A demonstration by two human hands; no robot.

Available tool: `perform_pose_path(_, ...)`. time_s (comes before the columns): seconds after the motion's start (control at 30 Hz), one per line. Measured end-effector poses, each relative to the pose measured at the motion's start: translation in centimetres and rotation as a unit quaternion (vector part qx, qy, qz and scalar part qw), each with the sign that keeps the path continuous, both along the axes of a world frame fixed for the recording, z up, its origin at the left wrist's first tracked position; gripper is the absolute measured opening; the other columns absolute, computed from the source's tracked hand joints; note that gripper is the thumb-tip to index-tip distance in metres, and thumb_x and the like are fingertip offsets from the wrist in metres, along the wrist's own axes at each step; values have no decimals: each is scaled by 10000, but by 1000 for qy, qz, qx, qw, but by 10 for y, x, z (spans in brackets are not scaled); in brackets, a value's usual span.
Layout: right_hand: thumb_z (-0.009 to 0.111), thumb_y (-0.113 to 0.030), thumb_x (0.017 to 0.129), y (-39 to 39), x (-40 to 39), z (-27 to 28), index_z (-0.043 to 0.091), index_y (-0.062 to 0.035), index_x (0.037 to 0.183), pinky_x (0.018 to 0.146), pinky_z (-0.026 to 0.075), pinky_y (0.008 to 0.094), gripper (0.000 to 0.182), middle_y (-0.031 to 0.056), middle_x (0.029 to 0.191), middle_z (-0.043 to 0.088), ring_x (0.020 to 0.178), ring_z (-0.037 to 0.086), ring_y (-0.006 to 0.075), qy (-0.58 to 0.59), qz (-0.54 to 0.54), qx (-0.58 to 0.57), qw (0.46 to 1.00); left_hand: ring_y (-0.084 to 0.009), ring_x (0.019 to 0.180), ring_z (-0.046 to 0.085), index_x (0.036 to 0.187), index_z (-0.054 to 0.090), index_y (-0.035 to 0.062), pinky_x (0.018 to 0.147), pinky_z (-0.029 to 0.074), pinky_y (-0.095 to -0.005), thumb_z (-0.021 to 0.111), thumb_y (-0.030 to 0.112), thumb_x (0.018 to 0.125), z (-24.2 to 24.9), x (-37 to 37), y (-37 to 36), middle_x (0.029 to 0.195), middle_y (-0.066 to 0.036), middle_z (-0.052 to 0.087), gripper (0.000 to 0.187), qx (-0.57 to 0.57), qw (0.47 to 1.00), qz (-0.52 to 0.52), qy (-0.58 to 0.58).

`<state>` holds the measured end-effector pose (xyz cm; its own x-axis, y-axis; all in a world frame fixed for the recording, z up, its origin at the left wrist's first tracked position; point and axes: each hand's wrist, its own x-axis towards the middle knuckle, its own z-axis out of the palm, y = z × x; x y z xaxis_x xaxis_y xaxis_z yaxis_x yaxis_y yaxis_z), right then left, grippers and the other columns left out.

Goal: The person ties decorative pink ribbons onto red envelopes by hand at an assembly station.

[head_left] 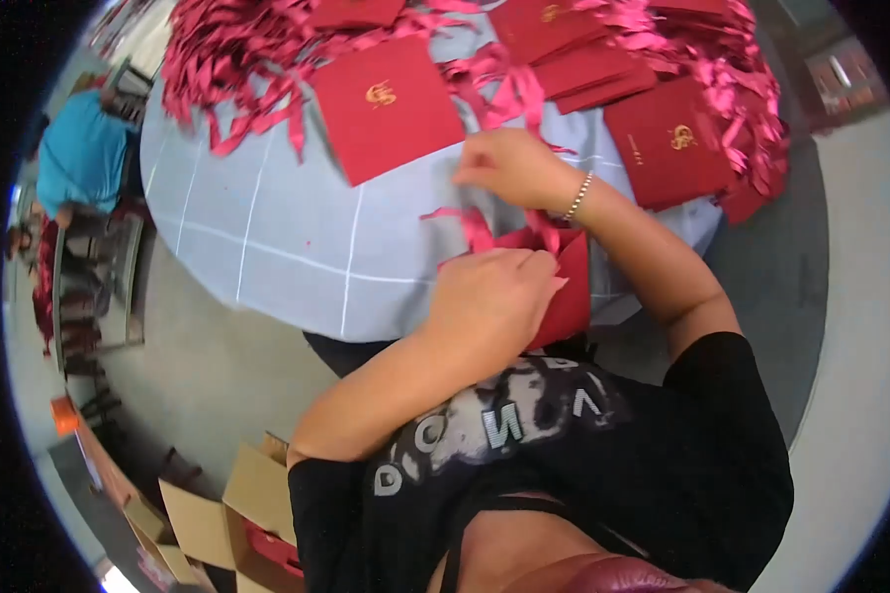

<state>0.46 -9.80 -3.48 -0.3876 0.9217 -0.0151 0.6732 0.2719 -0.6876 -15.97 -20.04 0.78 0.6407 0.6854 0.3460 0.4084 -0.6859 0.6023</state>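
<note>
My left hand [489,296] presses down on a red folded card [569,282] at the table's near edge, fingers closed over its top so it stays flat against the pale cloth [297,247]. My right hand [509,166], just beyond the left one, pinches a strip of pink ribbon [470,225] that runs back down to the card between my hands. Farther out from my right hand lies a finished red card with a gold emblem [386,107], and past it a heap of loose ribbons [227,59]; to the right of my wrist sits a stack of more red cards [667,138].

As I see it, the risk is the ribbon: if I pull too hard it could slip out of my pinch or crease the card. The card also overhangs the table edge, so easing my left hand's pressure might let it slide toward my lap.
</note>
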Motion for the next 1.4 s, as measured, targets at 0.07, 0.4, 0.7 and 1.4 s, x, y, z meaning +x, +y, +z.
perform_pose_path(0.07,700,-254,920,1,2,7,646,-30,931,647,463,334,230,62,724,609,687,556,131,25,27,-6,999,-329,701,665,846,663,56,607,517,-427,731,207,856,0,0,4,752,-120,667,166,-1,1000,3,-8)
perform_pose_path(0.4,792,-198,835,-67,62,72,684,-22,973,760,521,335,248,90,911,667,840,642,212,112,124,45,985,-315,769,664,926,684,41,673,524,-396,779,127,800,13,-11,26,861,-121,694,180,45,998,25,-25)
perform_pose_path(0.7,792,-126,822,-121,130,84,658,-13,874,633,481,305,184,78,797,635,682,595,170,85,-347,271,894,-349,1094,616,1112,651,14,945,486,-413,800,53,750,5,-8,51,1204,-160,642,393,84,988,49,-124)
perform_pose_path(1.4,788,-180,817,-72,89,44,683,-100,1144,1026,399,428,353,132,1260,606,1189,548,326,-183,-297,476,807,-427,1294,475,1379,509,8,1103,383,-475,823,240,783,-55,-76,118,1418,-290,472,713,88,932,328,129)
